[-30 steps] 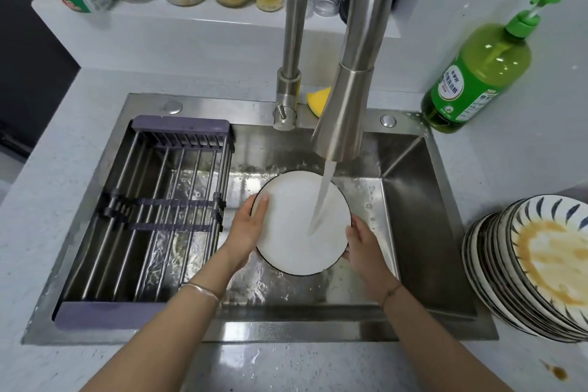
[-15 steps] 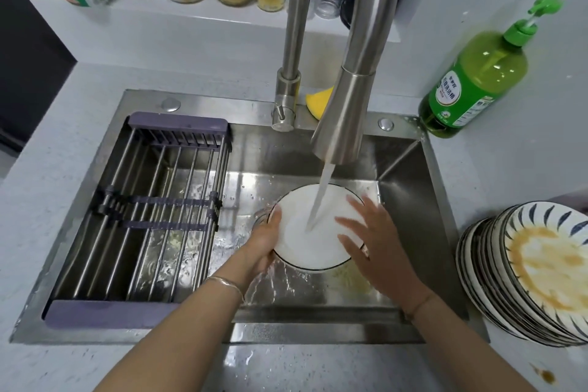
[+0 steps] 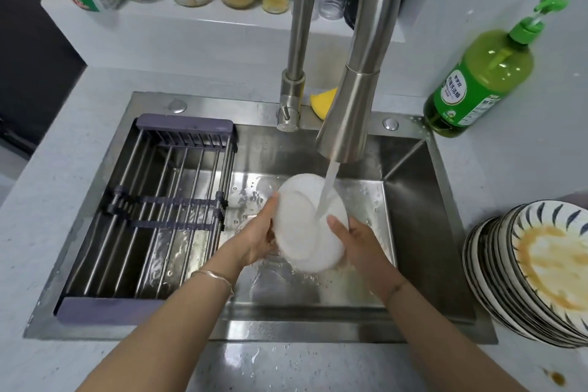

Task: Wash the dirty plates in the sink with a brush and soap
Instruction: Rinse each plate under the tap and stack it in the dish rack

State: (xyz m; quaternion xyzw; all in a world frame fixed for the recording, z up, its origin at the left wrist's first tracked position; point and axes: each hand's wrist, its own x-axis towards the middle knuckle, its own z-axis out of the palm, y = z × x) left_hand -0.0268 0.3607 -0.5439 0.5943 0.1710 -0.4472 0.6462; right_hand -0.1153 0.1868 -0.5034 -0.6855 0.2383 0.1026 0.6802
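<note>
Head view: a steel sink (image 3: 423, 232) is set into the grey tabletop (image 3: 63, 200), and the work is taking place inside its basin, right of centre. A white plate (image 3: 305, 232) is held tilted above the sink floor, under the faucet (image 3: 346, 118), whose water stream (image 3: 327, 188) lands on the plate's upper right part. The plate is blurred, so which face is turned up cannot be told. The left hand (image 3: 257, 239) grips the plate's left rim, with its thumb along the edge and the fingers hidden behind. The right hand (image 3: 356, 242) holds the right rim, with one finger lying on the wet face just beside the point where the water strikes. A thin bracelet (image 3: 216, 277) sits on the left wrist. A drying rack (image 3: 165, 210) of metal bars with purple ends spans the left half of the sink. A yellow sponge (image 3: 324, 100) lies on the sink's far ledge, partly hidden behind the faucet. A green soap bottle (image 3: 477, 83) with a pump stands on the tabletop, just beside the sink's far right corner. At the right edge of the tabletop a stack of dirty plates (image 3: 534, 267) leans over, the top one smeared orange-brown. A brown spot (image 3: 556, 377) marks the tabletop near its front right corner. Jars and bottles line the shelf (image 3: 191, 17) behind the sink.
</note>
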